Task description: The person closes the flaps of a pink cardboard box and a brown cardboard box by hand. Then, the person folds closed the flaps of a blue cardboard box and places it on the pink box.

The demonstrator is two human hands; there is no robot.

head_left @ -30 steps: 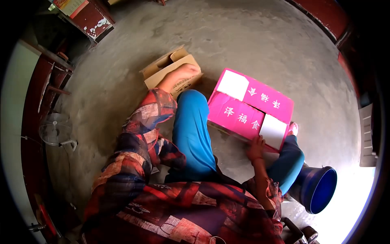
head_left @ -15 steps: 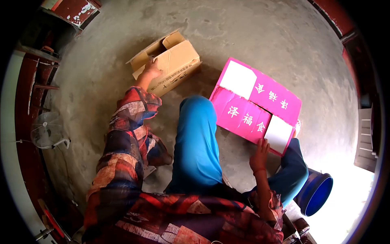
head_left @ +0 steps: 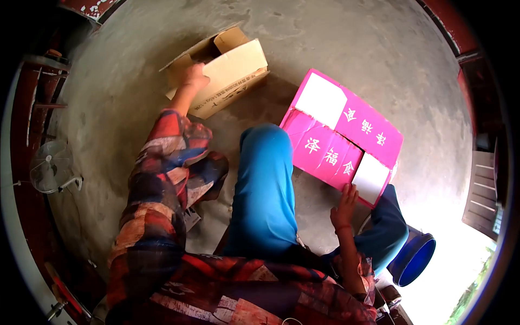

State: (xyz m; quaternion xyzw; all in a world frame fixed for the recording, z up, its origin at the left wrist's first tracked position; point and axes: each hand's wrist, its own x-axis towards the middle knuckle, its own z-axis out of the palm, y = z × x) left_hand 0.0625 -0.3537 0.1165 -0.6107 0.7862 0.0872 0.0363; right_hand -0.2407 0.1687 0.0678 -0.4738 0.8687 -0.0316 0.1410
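"Entry one, from my remote seat: the landmark?"

"I list one pink box [head_left: 314, 149], white-lettered, flaps folded across, a white panel at each of two opposite corners. It sits on the floor [head_left: 336, 27] in front of the person, a little to the right."

"Entry two?"

"One brown box [head_left: 235, 67], open, print along its near side. Place: left of the pink box and slightly farther out, well apart from it. Long axis: from near left to far right, crosswise to the pink box's, which runs from far left to near right."

"Hands, and which is nearer?"

"I have the left hand [head_left: 195, 78] at the brown box's near rim, well left of the pink box, and nearer the brown box by far. Fingers: bent over the rim; whether they pinch the cardboard, I cannot tell. The brown box's longer part extends to the right of them, toward the pink box. The right hand [head_left: 344, 208]: at the pink box's near edge, fingers straight and close together, tips by the near white panel, gripping nothing that I can see."

"Sundries?"

"One knee [head_left: 265, 146], blue-trousered, just left of the pink box; one blue bucket [head_left: 416, 260], nearer the body and right of it; one fan [head_left: 50, 167], far left of it"
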